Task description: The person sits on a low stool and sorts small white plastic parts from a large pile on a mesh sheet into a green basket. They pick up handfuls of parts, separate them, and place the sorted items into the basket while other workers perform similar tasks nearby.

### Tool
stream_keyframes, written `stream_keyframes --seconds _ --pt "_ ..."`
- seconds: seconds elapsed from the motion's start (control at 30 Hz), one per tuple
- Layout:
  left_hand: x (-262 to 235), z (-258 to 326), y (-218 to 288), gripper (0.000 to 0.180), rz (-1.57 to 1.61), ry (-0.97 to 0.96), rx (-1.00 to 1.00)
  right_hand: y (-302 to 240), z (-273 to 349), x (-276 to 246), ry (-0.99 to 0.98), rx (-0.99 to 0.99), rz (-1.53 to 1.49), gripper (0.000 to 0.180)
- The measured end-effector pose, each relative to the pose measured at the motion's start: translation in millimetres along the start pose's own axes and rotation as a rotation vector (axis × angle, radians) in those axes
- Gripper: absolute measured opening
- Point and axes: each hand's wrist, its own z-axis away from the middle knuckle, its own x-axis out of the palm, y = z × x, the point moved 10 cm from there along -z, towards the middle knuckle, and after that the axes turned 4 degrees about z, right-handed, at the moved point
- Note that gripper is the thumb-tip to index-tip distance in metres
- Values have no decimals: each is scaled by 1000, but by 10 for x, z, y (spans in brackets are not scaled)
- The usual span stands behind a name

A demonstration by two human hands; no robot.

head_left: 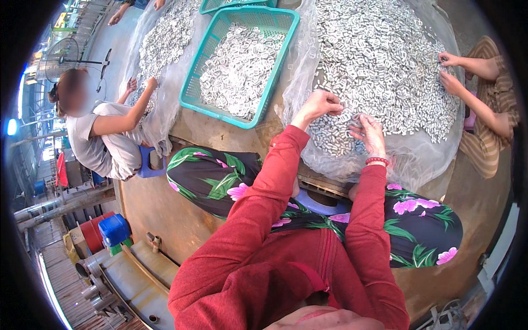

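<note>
A large heap of small silver metal pieces (379, 60) lies on a clear plastic sheet (330, 168) in front of me. Many look like little loops or links; their exact kind is too small to tell. My left hand (323, 104) is closed in a pinch over the heap's near edge, its fingertips next to a silver piece. Close by on the right, my right hand (370, 135) bends its fingers and thumb together around something small, perhaps one of these pieces. A red bead bracelet (377, 161) circles the right wrist. Both forearms wear red sleeves.
Left of the heap stands a teal plastic basket (186, 88) holding similar pieces. Beyond it, a co-worker (104, 126) sits by a second heap (165, 41). At the right, another person's hands (451, 74) touch my heap's edge. A blue stool (324, 204) is under me.
</note>
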Motion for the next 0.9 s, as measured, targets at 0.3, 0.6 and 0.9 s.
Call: stream_keyframes --seconds 0.3,0.6,0.9 --pt "276 212 60 41 812 -174 76 -197 -17 -187 8 -190 -151 33" --pt "375 -228 -438 32 322 85 -158 139 -59 -750 214 -103 -248 31" --pt "286 -376 -538 47 -883 261 14 -83 -117 -571 673 -650 1153 34"
